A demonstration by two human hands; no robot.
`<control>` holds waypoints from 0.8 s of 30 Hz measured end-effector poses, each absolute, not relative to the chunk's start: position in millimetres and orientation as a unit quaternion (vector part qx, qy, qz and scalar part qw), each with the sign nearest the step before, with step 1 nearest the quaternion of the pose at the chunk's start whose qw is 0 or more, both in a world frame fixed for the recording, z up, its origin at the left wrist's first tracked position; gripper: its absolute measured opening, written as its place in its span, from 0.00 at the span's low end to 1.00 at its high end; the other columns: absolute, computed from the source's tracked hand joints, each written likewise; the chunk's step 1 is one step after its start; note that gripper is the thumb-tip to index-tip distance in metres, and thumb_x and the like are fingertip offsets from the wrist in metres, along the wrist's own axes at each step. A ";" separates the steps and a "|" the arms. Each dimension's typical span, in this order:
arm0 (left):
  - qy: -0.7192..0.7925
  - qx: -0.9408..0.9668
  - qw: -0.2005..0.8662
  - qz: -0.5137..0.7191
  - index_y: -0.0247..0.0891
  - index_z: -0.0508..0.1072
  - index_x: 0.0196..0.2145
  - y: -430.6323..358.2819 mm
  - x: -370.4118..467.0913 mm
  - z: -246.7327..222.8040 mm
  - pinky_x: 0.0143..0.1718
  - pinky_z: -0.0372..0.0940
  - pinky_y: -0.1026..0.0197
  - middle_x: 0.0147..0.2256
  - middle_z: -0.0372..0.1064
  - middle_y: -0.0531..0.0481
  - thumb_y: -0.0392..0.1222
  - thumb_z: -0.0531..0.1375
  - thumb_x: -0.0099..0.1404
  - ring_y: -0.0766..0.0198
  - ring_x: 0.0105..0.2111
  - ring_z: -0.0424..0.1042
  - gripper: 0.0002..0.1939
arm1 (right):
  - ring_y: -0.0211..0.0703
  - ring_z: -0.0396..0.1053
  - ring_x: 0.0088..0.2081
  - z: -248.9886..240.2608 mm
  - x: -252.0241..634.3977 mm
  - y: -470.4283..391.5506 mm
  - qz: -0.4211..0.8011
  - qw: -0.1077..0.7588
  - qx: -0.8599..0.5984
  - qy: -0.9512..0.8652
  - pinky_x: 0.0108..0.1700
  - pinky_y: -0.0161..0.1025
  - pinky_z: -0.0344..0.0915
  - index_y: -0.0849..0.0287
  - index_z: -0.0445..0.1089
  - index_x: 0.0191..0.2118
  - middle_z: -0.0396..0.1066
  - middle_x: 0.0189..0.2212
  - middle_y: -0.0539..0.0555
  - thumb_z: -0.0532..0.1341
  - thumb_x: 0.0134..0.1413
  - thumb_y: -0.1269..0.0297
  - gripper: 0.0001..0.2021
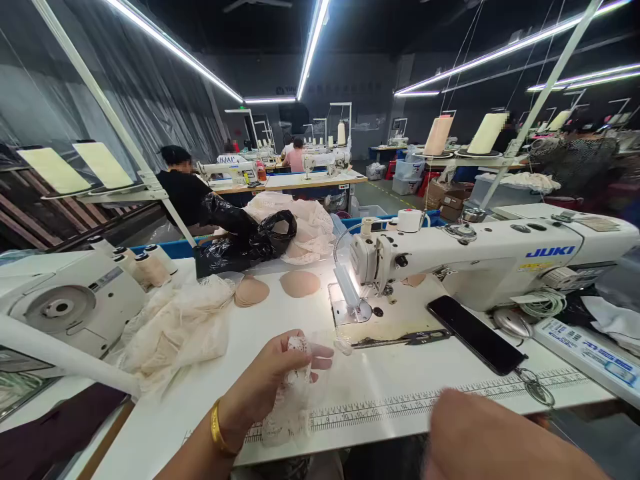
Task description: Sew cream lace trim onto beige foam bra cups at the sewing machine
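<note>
My left hand (280, 367), with a gold bangle at the wrist, pinches a piece of pale lace (287, 413) between thumb and fingers. The lace hangs down over the front of the white table (195, 400), across a printed ruler scale (370, 415). At the lower right, my right hand (460, 427) is smeared by motion and its fingers do not show; I cannot make out anything in it. Beyond my left hand stands the white JUKI sewing machine (475, 253), its lit needle area (353, 308) a short way off.
Beige oval pads (300, 283) and a stack of round pads (251, 291) lie behind, near cream lace fabric (185, 327) and a black plastic bag (245, 240). A phone (475, 333) and a dark slim tool (427, 337) lie right. A co-worker (183, 190) sits beyond.
</note>
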State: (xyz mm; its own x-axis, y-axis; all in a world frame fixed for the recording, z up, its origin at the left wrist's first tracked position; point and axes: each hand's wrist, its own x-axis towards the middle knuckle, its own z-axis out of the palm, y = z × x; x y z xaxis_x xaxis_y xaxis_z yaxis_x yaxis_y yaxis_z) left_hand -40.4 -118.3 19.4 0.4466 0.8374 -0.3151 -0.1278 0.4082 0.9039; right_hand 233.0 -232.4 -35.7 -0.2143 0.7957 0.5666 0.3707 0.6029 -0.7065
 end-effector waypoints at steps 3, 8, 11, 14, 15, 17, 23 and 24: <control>0.389 0.453 0.737 0.315 0.36 0.70 0.32 -125.4 -36.5 29.0 0.36 0.68 0.62 0.40 0.81 0.39 0.42 0.71 0.57 0.57 0.36 0.77 0.14 | 0.55 0.67 0.58 -9.7 208.9 -189.4 0.295 0.463 -0.460 -0.698 0.59 0.53 0.66 0.49 0.69 0.59 0.72 0.55 0.58 0.63 0.68 0.57 0.17; 0.385 0.438 0.745 0.324 0.37 0.67 0.30 -128.0 -40.1 32.8 0.27 0.64 0.65 0.35 0.80 0.43 0.45 0.71 0.57 0.65 0.27 0.73 0.16 | 0.43 0.70 0.32 -3.7 189.1 -151.2 0.586 0.422 -0.402 -0.563 0.39 0.40 0.66 0.57 0.71 0.36 0.74 0.29 0.51 0.64 0.62 0.42 0.20; 0.417 0.462 0.717 0.315 0.38 0.65 0.31 -112.4 -48.4 26.4 0.25 0.63 0.66 0.34 0.77 0.48 0.48 0.69 0.59 0.67 0.25 0.71 0.17 | 0.38 0.66 0.24 -16.4 191.9 -136.2 0.664 0.435 -0.377 -0.477 0.30 0.37 0.60 0.58 0.70 0.35 0.71 0.22 0.49 0.64 0.59 0.36 0.25; 0.488 0.626 0.531 0.295 0.39 0.67 0.37 -81.2 -55.5 18.9 0.35 0.69 0.62 0.37 0.77 0.48 0.55 0.62 0.66 0.60 0.35 0.76 0.16 | 0.39 0.66 0.25 -30.0 193.9 -116.1 0.644 0.412 -0.420 -0.489 0.29 0.37 0.59 0.59 0.70 0.32 0.73 0.24 0.51 0.66 0.55 0.35 0.27; 0.516 0.678 0.436 0.289 0.39 0.68 0.39 -68.4 -57.3 17.2 0.38 0.70 0.61 0.39 0.77 0.47 0.56 0.58 0.68 0.58 0.39 0.76 0.16 | 0.40 0.66 0.26 -33.8 194.0 -110.1 0.634 0.407 -0.434 -0.493 0.30 0.37 0.59 0.58 0.71 0.32 0.73 0.25 0.51 0.65 0.55 0.35 0.27; 0.555 0.734 0.277 0.276 0.39 0.70 0.42 -42.3 -61.3 16.1 0.43 0.71 0.57 0.43 0.77 0.45 0.56 0.53 0.70 0.55 0.44 0.77 0.17 | 0.40 0.65 0.27 -39.5 194.0 -102.3 0.621 0.403 -0.449 -0.501 0.31 0.38 0.59 0.58 0.72 0.34 0.73 0.26 0.51 0.64 0.56 0.36 0.25; 0.612 0.756 0.057 0.224 0.35 0.73 0.49 9.0 -98.6 27.6 0.59 0.59 0.39 0.55 0.71 0.34 0.44 0.58 0.66 0.37 0.56 0.68 0.17 | 0.40 0.64 0.26 -45.2 196.1 -103.1 0.599 0.392 -0.465 -0.521 0.33 0.39 0.60 0.55 0.69 0.34 0.71 0.25 0.48 0.64 0.55 0.37 0.23; 0.620 0.756 0.029 0.208 0.35 0.73 0.50 11.4 -108.3 28.4 0.60 0.58 0.38 0.56 0.70 0.33 0.43 0.58 0.65 0.36 0.57 0.67 0.18 | 0.41 0.64 0.26 -46.3 196.0 -103.6 0.598 0.391 -0.464 -0.523 0.33 0.39 0.60 0.55 0.69 0.34 0.70 0.25 0.48 0.64 0.55 0.36 0.24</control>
State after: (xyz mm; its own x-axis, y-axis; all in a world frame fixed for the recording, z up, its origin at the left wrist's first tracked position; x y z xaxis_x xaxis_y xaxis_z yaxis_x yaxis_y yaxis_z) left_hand -108.3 11.4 28.4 0.1444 0.9497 0.2778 0.9254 -0.2290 0.3019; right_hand 196.0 -103.6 -46.3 -0.2637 0.9535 -0.1456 0.0169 -0.1463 -0.9891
